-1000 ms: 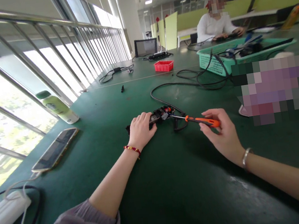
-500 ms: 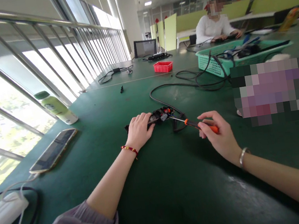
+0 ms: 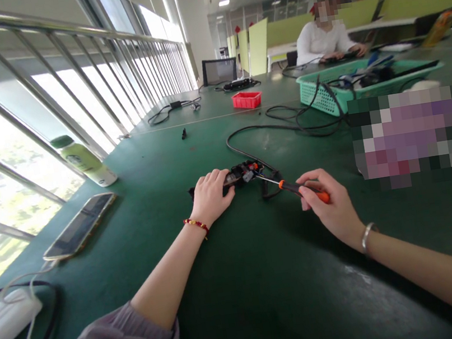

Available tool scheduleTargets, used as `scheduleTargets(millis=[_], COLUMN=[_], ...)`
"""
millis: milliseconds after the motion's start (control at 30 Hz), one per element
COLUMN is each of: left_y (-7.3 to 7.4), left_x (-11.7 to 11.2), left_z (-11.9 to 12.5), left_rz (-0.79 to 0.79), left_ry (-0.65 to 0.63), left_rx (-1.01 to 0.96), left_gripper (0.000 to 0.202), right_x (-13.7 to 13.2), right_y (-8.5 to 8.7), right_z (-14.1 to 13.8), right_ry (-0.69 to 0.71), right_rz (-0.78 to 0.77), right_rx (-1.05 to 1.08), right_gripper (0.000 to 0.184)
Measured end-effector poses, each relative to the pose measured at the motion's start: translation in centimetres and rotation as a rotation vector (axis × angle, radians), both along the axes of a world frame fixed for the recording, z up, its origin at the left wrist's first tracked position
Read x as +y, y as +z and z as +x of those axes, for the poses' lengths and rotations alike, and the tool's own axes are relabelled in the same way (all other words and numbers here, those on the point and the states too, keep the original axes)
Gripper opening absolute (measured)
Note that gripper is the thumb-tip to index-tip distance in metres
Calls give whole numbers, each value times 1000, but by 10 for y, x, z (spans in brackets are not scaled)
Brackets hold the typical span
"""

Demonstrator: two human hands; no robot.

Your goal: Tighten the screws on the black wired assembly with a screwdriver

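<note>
My left hand point(image 3: 213, 195) is wrapped over a dark, opened electrical device point(image 3: 240, 175) lying on the green table. Small grey and red parts show at the device's right end; its left part is mostly covered by the hand. Between the fingers of my right hand point(image 3: 327, 199) is a screwdriver point(image 3: 292, 186) with an orange and black handle. Its metal shaft slants up and left, and the tip reaches the exposed right end of the device. Whether the tip sits in a screw is too small to tell. A black cable point(image 3: 243, 147) runs from the device.
A teal basket point(image 3: 321, 97) with cables and tools stands at the back right, near a red tray point(image 3: 247, 100). On the left are a phone point(image 3: 79, 226), a green bottle point(image 3: 84, 161) and a white power strip point(image 3: 8, 321). Across the table sits a person point(image 3: 321, 42) in white.
Both hands, the device and the screwdriver stay in nearly the same place. The view has shifted very slightly.
</note>
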State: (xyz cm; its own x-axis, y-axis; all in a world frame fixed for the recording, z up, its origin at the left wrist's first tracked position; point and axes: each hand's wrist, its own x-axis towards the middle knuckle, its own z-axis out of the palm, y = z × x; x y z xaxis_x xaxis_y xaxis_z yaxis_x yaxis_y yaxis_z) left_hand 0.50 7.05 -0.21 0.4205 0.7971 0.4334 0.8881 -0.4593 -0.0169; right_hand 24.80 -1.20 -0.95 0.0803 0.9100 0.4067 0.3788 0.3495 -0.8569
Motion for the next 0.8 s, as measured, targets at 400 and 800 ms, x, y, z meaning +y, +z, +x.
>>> scheduleTargets(millis=[400, 800], left_y=[1, 1], left_x=[-1, 0], left_z=[2, 2], left_rz=[0, -4], left_ry=[16, 19], left_rx=[15, 19], left_gripper=[33, 34], right_x=[0, 0], right_y=[-1, -2], right_z=[0, 0], right_ry=[-41, -25], right_rz=[69, 62], right_rx=[-32, -55], right_gripper=[18, 16])
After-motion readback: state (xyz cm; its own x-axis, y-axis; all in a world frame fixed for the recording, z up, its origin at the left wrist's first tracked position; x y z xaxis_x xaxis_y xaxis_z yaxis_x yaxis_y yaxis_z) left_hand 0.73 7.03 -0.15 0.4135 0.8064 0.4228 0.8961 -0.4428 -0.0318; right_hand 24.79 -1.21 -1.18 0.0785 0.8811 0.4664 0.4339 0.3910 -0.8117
